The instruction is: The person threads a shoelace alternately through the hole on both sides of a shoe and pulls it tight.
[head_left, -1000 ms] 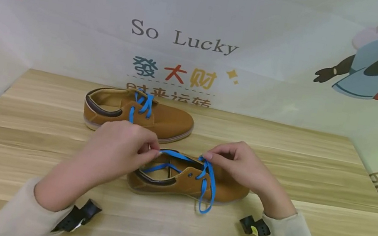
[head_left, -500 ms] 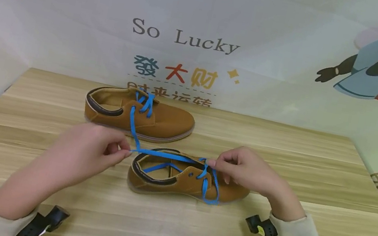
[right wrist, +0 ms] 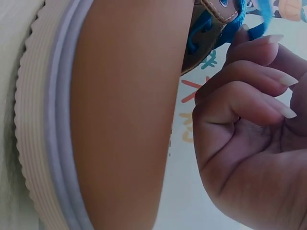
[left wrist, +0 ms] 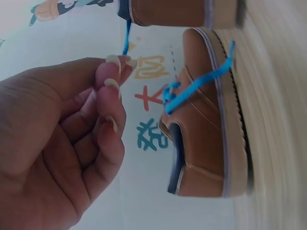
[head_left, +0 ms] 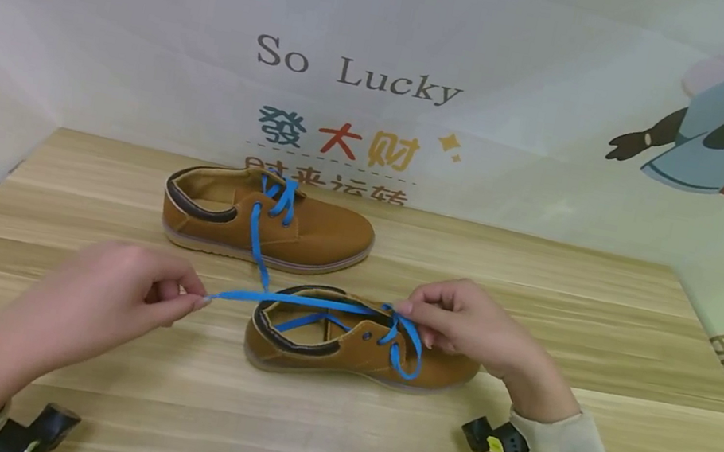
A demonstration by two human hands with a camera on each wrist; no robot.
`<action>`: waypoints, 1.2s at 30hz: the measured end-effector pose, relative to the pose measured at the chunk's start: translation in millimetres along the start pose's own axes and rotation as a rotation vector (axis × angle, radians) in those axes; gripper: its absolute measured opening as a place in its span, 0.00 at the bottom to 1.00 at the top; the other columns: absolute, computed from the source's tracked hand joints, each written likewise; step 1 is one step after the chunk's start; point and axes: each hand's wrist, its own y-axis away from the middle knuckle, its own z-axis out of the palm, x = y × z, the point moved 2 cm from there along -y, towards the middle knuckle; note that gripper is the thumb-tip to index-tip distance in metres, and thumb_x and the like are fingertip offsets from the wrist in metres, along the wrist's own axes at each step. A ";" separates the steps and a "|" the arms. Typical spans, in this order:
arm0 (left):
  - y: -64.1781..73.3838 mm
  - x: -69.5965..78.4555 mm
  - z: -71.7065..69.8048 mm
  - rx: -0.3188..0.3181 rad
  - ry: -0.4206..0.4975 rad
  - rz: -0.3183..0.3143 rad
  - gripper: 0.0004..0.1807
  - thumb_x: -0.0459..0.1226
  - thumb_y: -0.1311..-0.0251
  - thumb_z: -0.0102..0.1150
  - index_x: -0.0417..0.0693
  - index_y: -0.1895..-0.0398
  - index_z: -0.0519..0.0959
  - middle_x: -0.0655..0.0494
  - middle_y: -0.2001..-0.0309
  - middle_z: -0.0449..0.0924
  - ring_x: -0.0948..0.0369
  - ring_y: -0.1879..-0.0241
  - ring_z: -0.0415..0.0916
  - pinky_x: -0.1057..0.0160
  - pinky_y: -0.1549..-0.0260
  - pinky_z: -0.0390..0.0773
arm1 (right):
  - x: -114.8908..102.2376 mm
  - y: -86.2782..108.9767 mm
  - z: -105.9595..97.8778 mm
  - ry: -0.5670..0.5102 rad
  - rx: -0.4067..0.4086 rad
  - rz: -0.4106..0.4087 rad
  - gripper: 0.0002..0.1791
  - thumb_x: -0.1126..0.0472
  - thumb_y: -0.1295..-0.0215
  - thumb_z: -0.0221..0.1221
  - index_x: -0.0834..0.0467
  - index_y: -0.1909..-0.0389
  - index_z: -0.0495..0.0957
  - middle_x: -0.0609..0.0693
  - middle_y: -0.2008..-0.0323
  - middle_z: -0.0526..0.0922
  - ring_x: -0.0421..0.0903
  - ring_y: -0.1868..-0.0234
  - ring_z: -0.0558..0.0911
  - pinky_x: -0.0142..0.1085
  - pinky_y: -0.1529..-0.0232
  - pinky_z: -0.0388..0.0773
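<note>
A brown shoe [head_left: 302, 359] with blue laces stands upright at the middle of the table, toe to the right. My left hand [head_left: 108, 306] pinches the end of its blue shoelace [head_left: 312, 302] between thumb and fingertips, left of the heel. The lace runs nearly straight above the shoe's opening to the eyelets. There, my right hand [head_left: 472, 322] pinches the lace between thumb and index finger, its other fingers curled over the toe. A small loop of lace hangs down the near side. In the right wrist view, blue lace [right wrist: 259, 31] meets the fingertips.
Behind stands the matching brown shoe [head_left: 331, 235], its toe also right. One loose lace [head_left: 259, 244] from it trails toward the near shoe. The wooden table [head_left: 323, 445] ends at a printed backdrop [head_left: 532, 127] at the back and sides.
My left hand has moved left and slightly down, drawing the lace out straight. The hanging loop on the near shoe has become smaller. The right hand stays near the eyelets.
</note>
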 end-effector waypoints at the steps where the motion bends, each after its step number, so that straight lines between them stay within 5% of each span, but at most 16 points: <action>1: 1.9 -2.0 0.3 -0.003 -0.006 0.000 0.02 0.38 0.37 0.67 0.57 0.67 0.87 0.73 0.80 0.77 0.75 0.80 0.66 0.69 0.78 0.68 | 0.3 -0.3 0.2 -0.013 0.000 -0.001 0.19 0.56 0.23 0.54 0.67 0.70 0.74 0.43 0.84 0.68 0.36 0.86 0.58 0.29 0.82 0.54; 6: 13.0 -11.1 3.2 0.005 -0.031 -0.004 0.01 0.40 0.38 0.68 0.57 0.66 0.88 0.75 0.80 0.74 0.77 0.81 0.61 0.70 0.79 0.64 | 1.2 -2.4 0.4 -0.024 0.026 -0.004 0.14 0.58 0.23 0.54 0.65 0.65 0.77 0.43 0.81 0.70 0.37 0.86 0.60 0.29 0.82 0.55; 13: 26.4 -22.5 8.4 0.124 -0.057 0.068 0.06 0.37 0.45 0.73 0.61 0.70 0.86 0.80 0.81 0.69 0.79 0.82 0.57 0.72 0.81 0.62 | 3.7 -4.0 -1.1 0.035 0.083 0.005 0.12 0.57 0.24 0.55 0.63 0.61 0.81 0.44 0.79 0.73 0.37 0.83 0.66 0.29 0.80 0.63; 31: 59.4 -50.5 8.8 0.138 -0.037 -0.014 0.10 0.33 0.48 0.74 0.60 0.71 0.85 0.79 0.80 0.70 0.79 0.80 0.59 0.75 0.80 0.61 | 3.3 -4.4 -3.5 0.058 0.110 0.011 0.11 0.59 0.24 0.54 0.62 0.57 0.82 0.47 0.77 0.78 0.40 0.78 0.74 0.30 0.74 0.74; 36: 66.4 -56.1 3.9 0.242 -0.054 0.015 0.14 0.27 0.57 0.77 0.56 0.73 0.87 0.77 0.80 0.75 0.81 0.81 0.60 0.79 0.82 0.61 | 3.8 -4.7 -3.6 0.067 0.108 0.004 0.11 0.58 0.24 0.54 0.62 0.58 0.82 0.46 0.77 0.78 0.40 0.77 0.75 0.31 0.73 0.75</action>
